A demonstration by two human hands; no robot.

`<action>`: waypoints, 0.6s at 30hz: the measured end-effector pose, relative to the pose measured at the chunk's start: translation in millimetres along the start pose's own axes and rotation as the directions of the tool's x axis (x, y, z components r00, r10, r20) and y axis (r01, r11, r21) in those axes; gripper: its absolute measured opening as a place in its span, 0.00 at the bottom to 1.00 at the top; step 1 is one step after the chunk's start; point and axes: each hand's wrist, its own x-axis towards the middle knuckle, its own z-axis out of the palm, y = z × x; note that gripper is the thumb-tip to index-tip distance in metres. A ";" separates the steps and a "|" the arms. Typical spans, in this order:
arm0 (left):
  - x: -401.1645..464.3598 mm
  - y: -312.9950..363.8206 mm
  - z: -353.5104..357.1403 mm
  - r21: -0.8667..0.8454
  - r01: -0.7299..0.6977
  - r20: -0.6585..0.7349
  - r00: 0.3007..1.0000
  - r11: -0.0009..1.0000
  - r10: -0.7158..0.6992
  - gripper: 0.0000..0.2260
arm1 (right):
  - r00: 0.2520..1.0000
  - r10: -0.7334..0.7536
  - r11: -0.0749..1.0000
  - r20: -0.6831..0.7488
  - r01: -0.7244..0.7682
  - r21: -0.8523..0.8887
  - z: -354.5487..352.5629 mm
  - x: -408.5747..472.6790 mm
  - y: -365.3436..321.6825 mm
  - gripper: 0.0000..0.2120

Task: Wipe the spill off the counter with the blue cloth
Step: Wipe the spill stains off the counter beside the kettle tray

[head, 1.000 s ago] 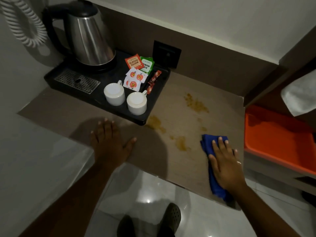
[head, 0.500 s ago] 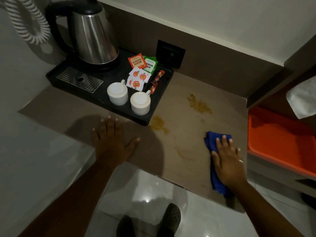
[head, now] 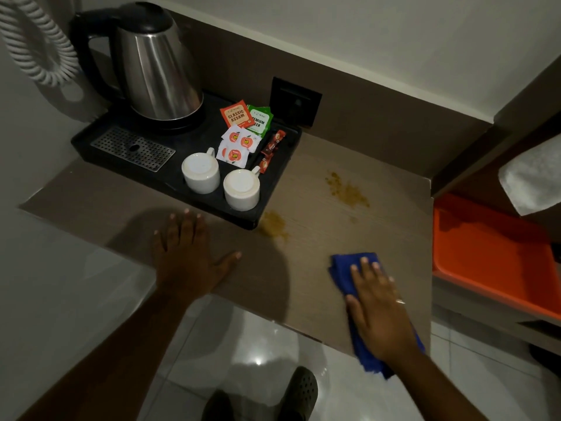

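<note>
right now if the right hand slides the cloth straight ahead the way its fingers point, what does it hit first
Probably the spill patch: the right hand on the blue cloth points up-left across bare counter.

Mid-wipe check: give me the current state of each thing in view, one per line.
blue cloth: flat on counter, under right hand
right hand: pressing cloth
left hand: flat on counter, empty
spill: two patches unwiped
cups: upside down in tray
kettle: upright, lid shut
</note>
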 end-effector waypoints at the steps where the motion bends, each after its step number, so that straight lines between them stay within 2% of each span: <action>1: 0.0 -0.1 0.1 -0.008 0.000 -0.001 1.000 1.000 0.000 0.51 | 0.996 0.086 0.996 -0.018 -0.086 0.014 -5.7 3.7 13.1 0.27; 3: -0.3 0.5 0.6 -0.014 -0.004 -0.015 1.000 1.000 0.004 0.50 | 0.959 0.276 0.961 -0.060 -0.274 0.038 -13.9 23.6 23.4 0.28; 6: -0.7 0.6 1.5 -0.002 0.000 -0.026 1.000 1.000 0.000 0.50 | 0.809 0.580 0.813 -0.089 -0.571 0.111 -21.1 71.8 -2.7 0.29; 7: -0.6 0.7 2.0 -0.001 0.000 -0.023 1.000 1.000 0.000 0.50 | 0.777 0.624 0.780 -0.084 -0.612 0.130 -20.7 85.2 -17.8 0.30; 8: -0.5 0.5 2.2 -0.002 -0.002 -0.019 1.000 1.000 0.002 0.50 | 0.792 0.604 0.795 -0.087 -0.592 0.132 -18.1 94.2 -33.6 0.30; 9: 0.0 0.4 2.0 -0.002 -0.004 -0.016 1.000 1.000 0.004 0.50 | 0.849 0.518 0.854 -0.101 -0.508 0.113 -12.6 97.1 -47.6 0.29; 11: 0.3 0.0 1.1 -0.008 -0.004 -0.015 1.000 1.000 0.004 0.51 | 0.971 0.224 0.974 -0.090 -0.220 0.050 -0.4 82.4 -61.9 0.29; 13: -0.4 1.0 -0.5 -0.008 -0.008 -0.019 1.000 1.000 0.007 0.51 | 1.000 -0.010 1.000 -0.029 0.011 0.023 2.1 51.8 -47.6 0.28; 14: -0.8 1.8 -1.3 -0.012 -0.008 -0.024 1.000 1.000 0.008 0.50 | 0.998 -0.055 0.998 -0.014 0.055 0.025 1.3 37.8 -31.2 0.28; 16: -0.9 2.7 -2.0 -0.044 -0.004 -0.034 0.999 0.999 0.003 0.50 | 1.000 0.008 0.999 -0.029 -0.006 0.037 -6.0 26.3 5.2 0.28; 18: -0.2 3.4 -1.4 -0.057 0.001 -0.030 1.000 0.998 -0.002 0.51 | 0.986 0.157 0.986 -0.055 -0.154 0.065 -16.2 40.2 32.9 0.28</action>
